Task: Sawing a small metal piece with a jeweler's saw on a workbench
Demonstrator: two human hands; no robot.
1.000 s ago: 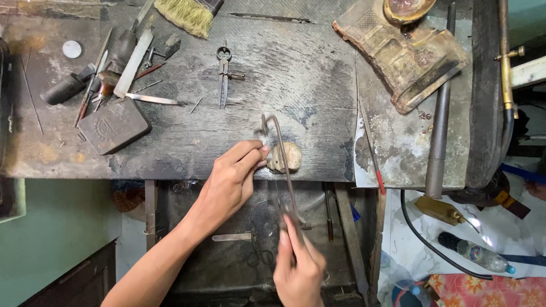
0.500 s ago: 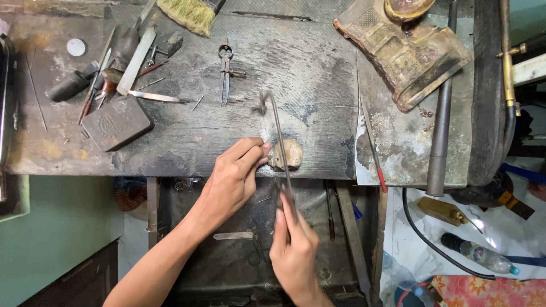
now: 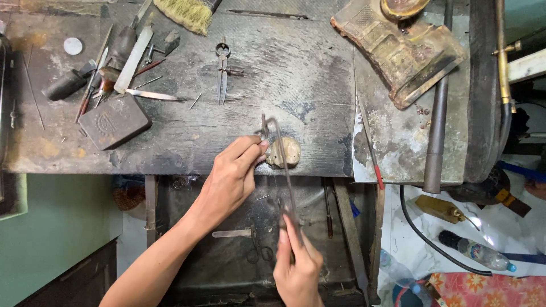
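Observation:
My right hand (image 3: 297,266) grips the handle of a thin metal saw frame (image 3: 282,159) that runs upward from below the bench edge. Its top bend sits just above a small pale wooden peg (image 3: 284,152) at the front edge of the dark, worn workbench (image 3: 296,74). My left hand (image 3: 230,179) reaches in from the lower left, with its fingertips pinched against the left side of the peg, beside the saw blade. Whatever small piece the fingers press there is hidden.
Hand tools lie at the bench's back left: a dark rectangular block (image 3: 114,120), files, metal dividers (image 3: 222,68) and a brush (image 3: 185,12). A worn leather piece (image 3: 398,51) and a metal rod (image 3: 437,125) sit at the right. A plastic bottle (image 3: 475,253) and cable lie on the floor.
My right hand has shifted slightly with the saw frame along the peg. My left hand stays pinched at the peg.

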